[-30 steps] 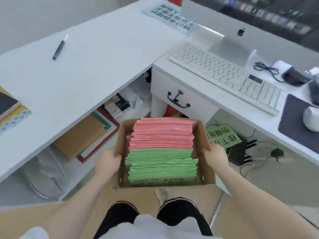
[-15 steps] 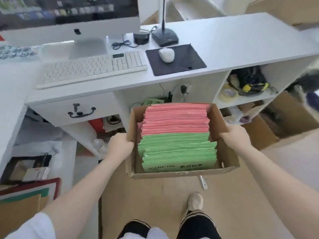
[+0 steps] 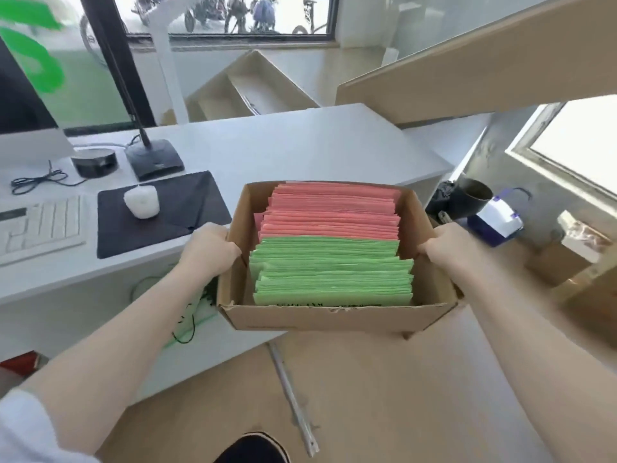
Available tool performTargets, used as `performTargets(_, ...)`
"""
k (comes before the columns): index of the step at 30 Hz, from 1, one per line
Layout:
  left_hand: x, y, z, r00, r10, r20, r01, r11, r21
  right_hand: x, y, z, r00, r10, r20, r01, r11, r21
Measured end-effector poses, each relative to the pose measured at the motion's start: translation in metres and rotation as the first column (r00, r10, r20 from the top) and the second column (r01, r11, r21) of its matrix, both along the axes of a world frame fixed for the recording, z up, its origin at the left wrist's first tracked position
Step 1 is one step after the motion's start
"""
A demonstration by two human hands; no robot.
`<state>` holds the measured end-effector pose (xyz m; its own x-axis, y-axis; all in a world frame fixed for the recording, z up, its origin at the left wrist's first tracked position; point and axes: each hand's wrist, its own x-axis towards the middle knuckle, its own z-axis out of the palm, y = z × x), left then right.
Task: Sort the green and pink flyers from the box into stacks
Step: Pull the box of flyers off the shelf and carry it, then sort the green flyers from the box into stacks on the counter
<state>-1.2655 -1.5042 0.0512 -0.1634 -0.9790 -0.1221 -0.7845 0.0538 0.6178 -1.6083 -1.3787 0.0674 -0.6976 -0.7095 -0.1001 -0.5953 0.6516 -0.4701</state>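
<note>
An open cardboard box [image 3: 334,317] hangs in the air in front of me, over the near edge of the white desk [image 3: 300,148]. Standing on edge inside it are several pink flyers [image 3: 334,212] in the far half and several green flyers [image 3: 334,269] in the near half. My left hand [image 3: 210,248] grips the box's left wall, fingers curled over the rim. On the opposite wall, my right hand [image 3: 447,245] holds the box the same way.
On the desk's left part lie a black mouse pad [image 3: 187,208] with a white mouse [image 3: 142,202], a keyboard [image 3: 40,225], a monitor foot and a black stand base [image 3: 155,158]. At right, low down, stand a dark bin [image 3: 467,198] and a small white and purple device [image 3: 497,222]. Wooden floor lies below.
I have turned right and raised the box: it went from floor level under the desk to desk height, now beyond the mouse pad. Both hands kept their grip on its side walls.
</note>
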Motion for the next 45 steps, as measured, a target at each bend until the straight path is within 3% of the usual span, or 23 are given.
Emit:
performTargets(9,-0.056,-0.154,0.036,0.995,0.069,-0.069,-0.074,0.995,-0.060,-0.069,-0.179,0.018,0.999,0.039,0.023,-0.037,0.993,-0.108)
performTargets(15,-0.047,-0.242,0.031,0.980,0.198,-0.019,-0.199,0.978,-0.059,-0.064,-0.316,0.012,0.979,0.177,0.103,-0.162,0.977,-0.139)
performTargets(24,-0.024,-0.339,0.017,0.921,0.383,0.067,-0.383,0.924,-0.011,-0.040,-0.484,-0.007,0.921,0.363,0.144,-0.359,0.932,-0.051)
performTargets(30,-0.014,-0.373,0.017,0.861,0.488,0.144,-0.495,0.869,0.008,-0.024,-0.542,-0.014,0.894,0.442,0.076,-0.443,0.897,0.001)
performTargets(38,-0.008,-0.393,0.016,0.841,0.509,0.185,-0.517,0.856,-0.007,-0.013,-0.567,-0.013,0.880,0.476,0.012,-0.476,0.879,0.024)
performTargets(40,-0.016,-0.386,0.021,0.826,0.522,0.214,-0.511,0.853,-0.109,-0.008,-0.562,-0.008,0.869,0.495,-0.028,-0.495,0.869,-0.008)
performTargets(42,-0.029,-0.373,0.026,0.825,0.523,0.215,-0.433,0.828,-0.355,-0.002,-0.549,-0.001,0.839,0.521,-0.157,-0.543,0.819,-0.184)
performTargets(43,-0.036,-0.366,0.028,0.853,0.490,0.181,-0.346,0.790,-0.506,0.003,-0.539,0.003,0.807,0.547,-0.222,-0.590,0.739,-0.325)
performTargets(45,-0.048,-0.352,0.031,0.934,0.342,0.107,-0.168,0.682,-0.712,0.014,-0.514,0.012,0.680,0.655,-0.329,-0.709,0.474,-0.522)
